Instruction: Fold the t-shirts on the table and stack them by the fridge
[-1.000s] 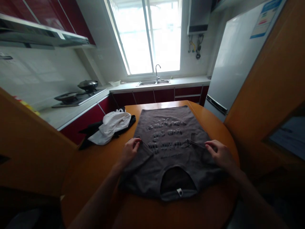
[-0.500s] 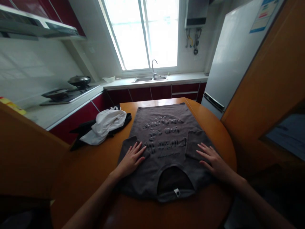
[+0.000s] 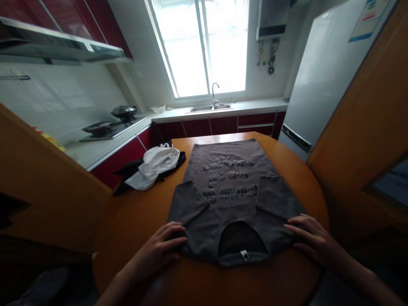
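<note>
A dark grey T-shirt (image 3: 223, 225) lies face up on the orange wooden table (image 3: 134, 225), its neckline towards me and raised lettering across its front. Both short sleeves are folded inward over the body. My left hand (image 3: 161, 244) rests at the shirt's left edge, near the shoulder, with fingers loosely bent and apart. On the opposite edge, my right hand (image 3: 314, 238) touches the cloth with its fingers spread. The undersides of both hands are hidden. A small white label (image 3: 244, 255) shows inside the collar.
A heap of white and black clothes (image 3: 156, 165) lies at the table's far left. Beyond the table are a counter with a sink (image 3: 208, 108), a stove with pans (image 3: 124, 112) and red cabinets. A fridge (image 3: 321, 72) stands at the right.
Both hands have slid off the folded sleeves, towards me and outward to the shirt's side edges. The view has shifted slightly left; the shirt lies much as before.
</note>
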The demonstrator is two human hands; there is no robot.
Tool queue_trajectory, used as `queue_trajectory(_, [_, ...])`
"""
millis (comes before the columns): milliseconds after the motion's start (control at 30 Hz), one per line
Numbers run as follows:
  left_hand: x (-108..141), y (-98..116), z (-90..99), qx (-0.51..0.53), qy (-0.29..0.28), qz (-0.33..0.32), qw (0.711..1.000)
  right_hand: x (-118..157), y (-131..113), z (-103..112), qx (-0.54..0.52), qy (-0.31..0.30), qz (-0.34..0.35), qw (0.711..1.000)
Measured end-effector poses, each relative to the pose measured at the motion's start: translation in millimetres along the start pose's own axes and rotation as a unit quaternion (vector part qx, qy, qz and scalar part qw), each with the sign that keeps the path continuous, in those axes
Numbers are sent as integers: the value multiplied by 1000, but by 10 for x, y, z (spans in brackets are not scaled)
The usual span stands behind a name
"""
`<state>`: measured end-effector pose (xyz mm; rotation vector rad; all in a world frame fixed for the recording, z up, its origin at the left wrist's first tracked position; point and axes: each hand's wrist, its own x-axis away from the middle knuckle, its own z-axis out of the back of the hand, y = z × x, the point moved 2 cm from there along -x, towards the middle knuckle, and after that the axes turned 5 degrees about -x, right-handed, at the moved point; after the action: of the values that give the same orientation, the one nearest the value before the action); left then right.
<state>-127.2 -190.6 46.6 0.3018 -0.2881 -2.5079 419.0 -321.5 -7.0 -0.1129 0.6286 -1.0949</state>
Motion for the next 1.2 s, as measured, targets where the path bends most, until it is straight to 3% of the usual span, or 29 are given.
queue_trajectory(200, [-63,70,-51,-3,66,-6,998,-80,-84,40,-16,8,10,1000])
queue_trajectory(333, [-547,197,-94,-32,129,81,988,-382,-257,33,-33,75,-13,997])
queue_trajectory(500, [-1126,178,-272,-67,96,134,984,-813,-638,-157,-75,75,34,994])
queue_trajectory(567, [-1185,109,-297,-50,96,148,983,-849,-726,-217,-84,71,45,993])
queue_trajectory(667, [-1172,53,-241,-4,154,152,976,-794,-717,-259,-94,78,35,992])
queue_trajectory(800, [-1167,190,-147,35,235,125,963,-719,-606,-291,-106,91,19,990])
queue_trajectory(867, [-1197,301,-145,38,213,106,970,-710,-576,-315,-111,86,15,990])
queue_trajectory(967, [-1262,355,-146,12,129,78,988,-713,-546,-338,-113,68,11,991])
queue_trajectory(1067, [-1322,134,-104,-8,122,110,986,-762,-443,-306,-94,62,-25,993])
queue_trajectory(1133, [-1353,-129,-114,-34,144,161,976,-853,-317,-251,-66,78,-72,992])
queue_trajectory(1200, [-1378,-399,-211,-83,127,201,968,-989,-165,-201,-28,95,-122,987])
